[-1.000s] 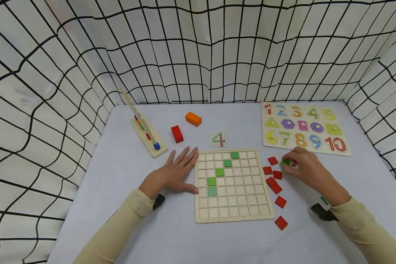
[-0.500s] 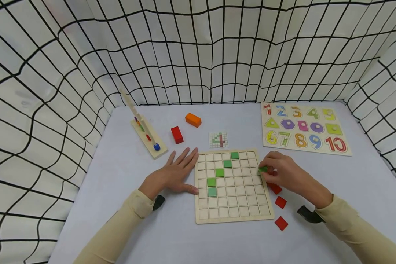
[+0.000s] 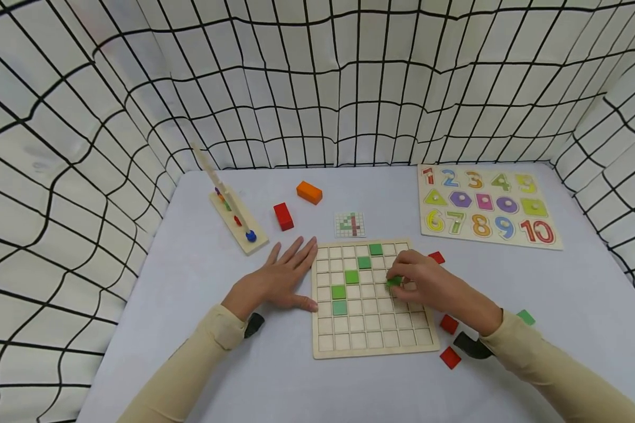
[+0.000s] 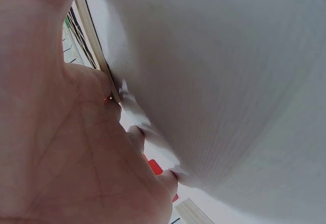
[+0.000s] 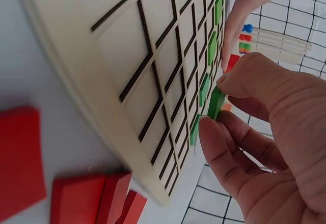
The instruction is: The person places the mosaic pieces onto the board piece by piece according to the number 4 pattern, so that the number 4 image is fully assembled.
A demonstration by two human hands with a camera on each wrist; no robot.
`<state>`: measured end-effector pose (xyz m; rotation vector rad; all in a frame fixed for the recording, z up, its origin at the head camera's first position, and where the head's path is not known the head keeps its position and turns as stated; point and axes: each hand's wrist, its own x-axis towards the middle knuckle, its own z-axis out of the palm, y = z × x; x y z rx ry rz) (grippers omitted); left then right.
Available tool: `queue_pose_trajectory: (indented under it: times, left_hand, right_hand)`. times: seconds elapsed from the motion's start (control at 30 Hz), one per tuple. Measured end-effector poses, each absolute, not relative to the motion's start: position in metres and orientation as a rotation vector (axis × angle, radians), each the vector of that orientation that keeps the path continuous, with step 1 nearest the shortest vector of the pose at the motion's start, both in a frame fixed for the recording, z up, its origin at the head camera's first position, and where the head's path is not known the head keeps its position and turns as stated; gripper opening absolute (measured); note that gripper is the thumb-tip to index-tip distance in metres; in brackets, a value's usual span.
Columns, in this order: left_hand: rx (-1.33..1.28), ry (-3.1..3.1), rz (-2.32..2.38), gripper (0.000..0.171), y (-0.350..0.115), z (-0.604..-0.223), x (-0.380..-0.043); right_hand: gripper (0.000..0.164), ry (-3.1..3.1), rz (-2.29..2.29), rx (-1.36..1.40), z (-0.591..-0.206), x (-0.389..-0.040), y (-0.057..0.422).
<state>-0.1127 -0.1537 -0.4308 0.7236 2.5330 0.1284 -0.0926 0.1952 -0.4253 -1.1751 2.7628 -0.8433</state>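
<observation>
A wooden grid board [image 3: 376, 346] lies on the white table, with several green square tiles [image 3: 351, 277] set in its cells in a slanting line. My right hand [image 3: 428, 286] is over the right half of the board and pinches a green tile [image 5: 217, 103] between thumb and fingers, tilted in the right wrist view. My left hand [image 3: 279, 282] rests flat on the table, fingers spread, fingertips and thumb at the board's left edge. The left wrist view shows its palm [image 4: 76, 132] beside the board's edge.
Red tiles [image 3: 450, 358] and a green tile [image 3: 526, 317] lie right of the board. Behind it sit a small pattern card [image 3: 350, 225], a red block [image 3: 283, 217], an orange block [image 3: 309, 192], a wooden stand [image 3: 238, 220] and a number puzzle [image 3: 489, 235]. Black netting [image 3: 338, 111] encloses the table.
My right hand has moved left from beside the red tiles to over the board, carrying the green tile. My left hand has stayed put.
</observation>
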Motion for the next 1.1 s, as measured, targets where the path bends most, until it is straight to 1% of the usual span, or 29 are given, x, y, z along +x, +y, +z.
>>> queue_pose_trajectory:
  times: [0.3,0.67,0.93,1.1]
  left_hand:
    - [0.726,2.536,0.128,0.128,-0.154,-0.431,-0.112]
    - [0.727,2.533,0.133,0.127,-0.152,-0.427,-0.111]
    - [0.721,2.528,0.136,0.127,-0.151,-0.426,-0.112]
    - [0.720,2.523,0.148,0.127,-0.152,-0.425,-0.112]
  right_hand:
    - [0.014,2.736,-0.787,-1.362,-0.426,-0.094,0.173]
    - [0.013,2.659,-0.784,-1.547,-0.438,-0.083,0.146]
    - [0.005,2.615,-0.706,-1.545,-0.440,-0.079,0.134]
    - [0.007,2.570,-0.720,-1.485,-0.438,-0.080,0.131]
